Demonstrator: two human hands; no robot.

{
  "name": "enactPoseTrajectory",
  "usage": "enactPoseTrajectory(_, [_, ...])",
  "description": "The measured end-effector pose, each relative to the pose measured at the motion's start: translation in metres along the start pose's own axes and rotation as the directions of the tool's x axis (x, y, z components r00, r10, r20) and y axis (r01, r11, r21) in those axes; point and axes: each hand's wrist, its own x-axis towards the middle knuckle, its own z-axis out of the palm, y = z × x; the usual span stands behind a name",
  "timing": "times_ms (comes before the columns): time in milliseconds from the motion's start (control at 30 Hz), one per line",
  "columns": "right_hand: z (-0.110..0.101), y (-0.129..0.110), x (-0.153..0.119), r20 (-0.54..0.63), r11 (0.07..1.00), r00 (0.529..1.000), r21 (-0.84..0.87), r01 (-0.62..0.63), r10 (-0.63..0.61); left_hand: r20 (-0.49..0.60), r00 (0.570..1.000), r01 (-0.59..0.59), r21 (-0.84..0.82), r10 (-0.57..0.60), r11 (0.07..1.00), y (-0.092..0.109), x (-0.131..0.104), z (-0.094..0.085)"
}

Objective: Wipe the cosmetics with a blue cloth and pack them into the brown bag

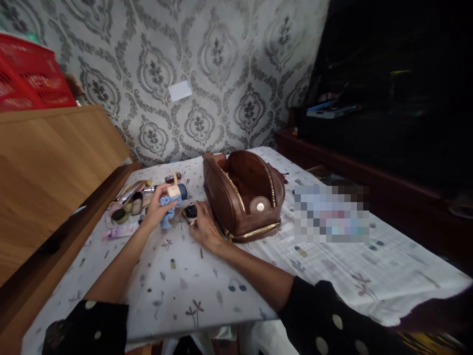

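Note:
My left hand [158, 206] is closed around a small cream container with a dark blue cap [182, 191], held tilted to the right. A ruffled light blue cloth [168, 218], perhaps a scrunchie, hangs from the same fingers. Low over the tablecloth, my right hand [207, 230] has its fingers wrapped around a small black-topped item [191, 212]; its lower part is mostly hidden. Just right of that hand stands a brown leather bag [254, 228], its zipped top gaping wide. Little of its inside shows, in shadow.
Makeup items lie at the left: a foundation bottle [137, 203], a round jar [119, 215], a purple-white tube [123, 230] and brushes. A dark red bottle [172, 177] lies behind my left hand. A wooden panel [55, 162] borders the left; a blurred patch [330, 213] covers the right.

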Motion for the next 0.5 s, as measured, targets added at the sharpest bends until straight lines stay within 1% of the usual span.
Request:
enactPoseTrajectory(33, [-0.002,-0.001,0.000,0.001,1.000,1.000,0.008,0.001,-0.001,0.002,1.000,0.007,-0.058,-0.007,0.998,0.002,-0.014,-0.003])
enactPoseTrajectory(100, [-0.006,-0.004,0.001,-0.003,1.000,1.000,0.028,0.013,-0.013,0.024,1.000,0.021,-0.103,-0.018,0.994,0.007,-0.039,-0.007])
enactPoseTrajectory(200, [-0.014,-0.009,0.001,0.012,0.995,0.997,0.057,0.076,-0.077,0.073,0.997,0.045,-0.157,-0.034,0.987,0.015,-0.065,-0.007])
enactPoseTrajectory(300, [-0.019,-0.014,-0.001,0.055,0.987,0.990,0.097,0.125,-0.131,0.090,0.995,0.059,-0.175,-0.044,0.983,0.019,-0.077,-0.004])
enactPoseTrajectory(433, [-0.022,-0.017,-0.001,0.042,0.984,0.994,0.149,0.097,-0.104,0.064,0.998,0.029,-0.129,-0.021,0.991,0.019,-0.082,-0.003])
enactPoseTrajectory(500, [-0.021,-0.017,0.000,0.038,0.983,0.993,0.148,0.108,-0.115,0.041,0.998,0.060,-0.118,-0.055,0.991,0.019,-0.083,-0.004])
